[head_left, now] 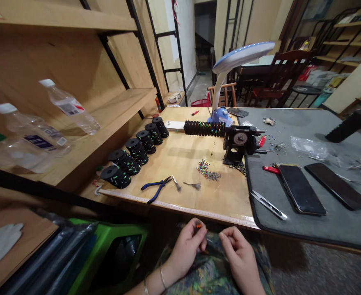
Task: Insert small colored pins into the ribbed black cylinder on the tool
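My left hand [190, 241] is held over my lap in front of the table edge, its fingers pinched on a small orange piece [199, 225]. Beside it, my right hand [236, 248] is closed, thumb against fingertips; whatever it pinches is too small to make out. On the table ahead lie coloured beads [203, 167] and a heap of small metal pieces [213, 176]. Behind them, a black ridged roller [204, 128] sits horizontally on a black hand-crank winder [238, 141]. Blue-handled pliers [156, 188] and two small brush-like tufts [194, 185] lie nearer me.
Several black spools with coloured flecks [134, 150] line the table's left side. A blue desk lamp [220, 114] stands behind the winder. On the grey mat [245, 229] at right are thread snips [268, 205] and two dark phones [302, 188]. Plastic bottles [72, 107] rest on the left shelf.
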`<state>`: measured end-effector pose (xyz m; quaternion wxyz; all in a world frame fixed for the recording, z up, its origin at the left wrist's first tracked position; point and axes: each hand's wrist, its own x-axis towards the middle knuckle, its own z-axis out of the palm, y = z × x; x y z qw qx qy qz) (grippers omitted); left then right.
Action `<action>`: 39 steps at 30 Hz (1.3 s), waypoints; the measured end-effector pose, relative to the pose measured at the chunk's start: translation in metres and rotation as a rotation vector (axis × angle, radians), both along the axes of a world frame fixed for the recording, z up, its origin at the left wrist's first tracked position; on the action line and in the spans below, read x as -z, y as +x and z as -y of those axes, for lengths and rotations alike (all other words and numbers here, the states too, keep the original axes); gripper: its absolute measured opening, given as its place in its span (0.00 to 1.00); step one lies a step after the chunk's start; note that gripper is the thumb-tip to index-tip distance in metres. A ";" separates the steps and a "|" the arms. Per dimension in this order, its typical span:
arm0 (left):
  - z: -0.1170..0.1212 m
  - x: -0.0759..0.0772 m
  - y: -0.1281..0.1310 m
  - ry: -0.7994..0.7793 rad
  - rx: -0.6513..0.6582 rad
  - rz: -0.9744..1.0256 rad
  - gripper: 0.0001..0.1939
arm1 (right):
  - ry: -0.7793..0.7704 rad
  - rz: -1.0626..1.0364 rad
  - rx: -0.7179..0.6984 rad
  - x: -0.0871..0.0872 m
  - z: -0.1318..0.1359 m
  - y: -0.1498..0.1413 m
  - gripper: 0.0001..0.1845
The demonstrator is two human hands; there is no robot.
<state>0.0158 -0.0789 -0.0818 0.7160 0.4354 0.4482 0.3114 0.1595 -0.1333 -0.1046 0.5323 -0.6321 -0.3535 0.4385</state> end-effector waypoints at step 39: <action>0.003 0.022 0.000 -0.071 0.023 0.112 0.22 | -0.124 -0.120 -0.139 -0.008 -0.006 -0.011 0.23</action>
